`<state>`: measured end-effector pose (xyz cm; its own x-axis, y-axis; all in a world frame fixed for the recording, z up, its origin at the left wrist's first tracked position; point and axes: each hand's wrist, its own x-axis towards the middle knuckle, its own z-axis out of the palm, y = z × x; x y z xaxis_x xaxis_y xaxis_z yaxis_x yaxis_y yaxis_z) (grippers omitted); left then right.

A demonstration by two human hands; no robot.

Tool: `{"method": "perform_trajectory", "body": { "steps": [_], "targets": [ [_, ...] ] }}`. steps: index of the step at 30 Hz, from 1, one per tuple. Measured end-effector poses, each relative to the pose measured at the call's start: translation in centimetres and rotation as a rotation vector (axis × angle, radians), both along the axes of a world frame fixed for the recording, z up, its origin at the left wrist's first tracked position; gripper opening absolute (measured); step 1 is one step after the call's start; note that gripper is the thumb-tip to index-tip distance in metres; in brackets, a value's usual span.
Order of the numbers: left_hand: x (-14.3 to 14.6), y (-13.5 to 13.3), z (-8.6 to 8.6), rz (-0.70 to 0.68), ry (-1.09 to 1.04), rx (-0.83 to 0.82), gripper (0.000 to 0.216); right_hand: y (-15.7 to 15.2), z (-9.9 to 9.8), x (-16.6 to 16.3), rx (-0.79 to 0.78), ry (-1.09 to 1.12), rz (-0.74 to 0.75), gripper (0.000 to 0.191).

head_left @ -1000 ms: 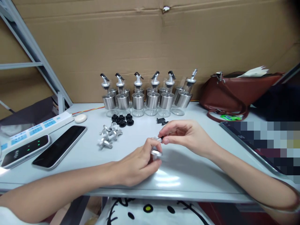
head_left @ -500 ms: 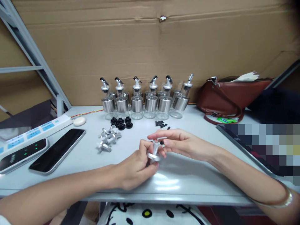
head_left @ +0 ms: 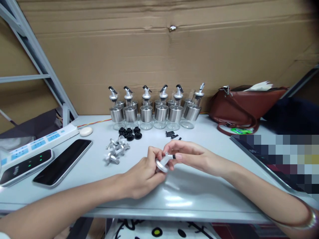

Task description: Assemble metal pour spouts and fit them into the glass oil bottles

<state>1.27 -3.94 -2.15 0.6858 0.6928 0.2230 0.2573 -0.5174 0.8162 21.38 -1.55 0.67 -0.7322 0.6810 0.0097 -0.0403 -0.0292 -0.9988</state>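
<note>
Over the near middle of the pale table (head_left: pixel 211 199), a silver pourer spout (head_left: pixel 163 164) sits tilted in the left hand (head_left: pixel 146 176), whose fingers and thumb close around its round base. From the spout's narrow end a small black lever (head_left: pixel 170 157) points right, its tip against the thumb of the right hand (head_left: pixel 199 156). That hand is narrowly curled, fingers bent about the spout (whether they truly grip the lever, I cannot tell).

Just beyond lie more black levers (head_left: pixel 170 133). Farther left are a heap of silver pourer spouts (head_left: pixel 116 151) and, behind it, a cluster of black stoppers (head_left: pixel 129 134).

Along the far side stands a row of glass-and-steel bottles (head_left: pixel 146 113), the front ones topped with pourers, before a cardboard sheet (head_left: pixel 119 59). At far right rests a brown handbag (head_left: pixel 243 108). On the left lie a black-screened smartphone (head_left: pixel 63 162), a device with green lights (head_left: pixel 25 171) and a white power strip (head_left: pixel 66 131).
</note>
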Motion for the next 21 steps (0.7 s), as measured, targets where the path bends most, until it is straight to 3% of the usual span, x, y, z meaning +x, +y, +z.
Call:
{"method": "perform_trajectory", "body": {
  "steps": [7,9,11,14,17,21],
  "targets": [
    [-1.4,1.2,2.5,-0.04,0.188,0.082,0.032,0.3,-0.3,-0.2,0.047,0.042,-0.04,0.027],
    [-2.2,2.5,3.2,0.054,0.231,0.22,0.026,0.4,-0.2,0.0,0.068,0.056,-0.067,0.025],
    [-3.1,4.0,3.6,0.231,0.326,0.448,0.019,0.5,0.0,0.1,0.097,0.06,-0.125,0.023],
    [-4.0,6.0,3.4,0.431,0.596,0.715,0.02,0.5,0.2,0.1,0.124,0.027,-0.196,0.024],
    [-4.5,7.0,2.5,0.417,0.79,0.759,0.027,0.5,0.3,0.0,0.13,-0.025,-0.222,0.027],
    [-4.8,7.5,1.6,0.4,0.877,0.748,0.029,0.5,0.4,0.0,0.138,-0.036,-0.224,0.028]
  ]
}}
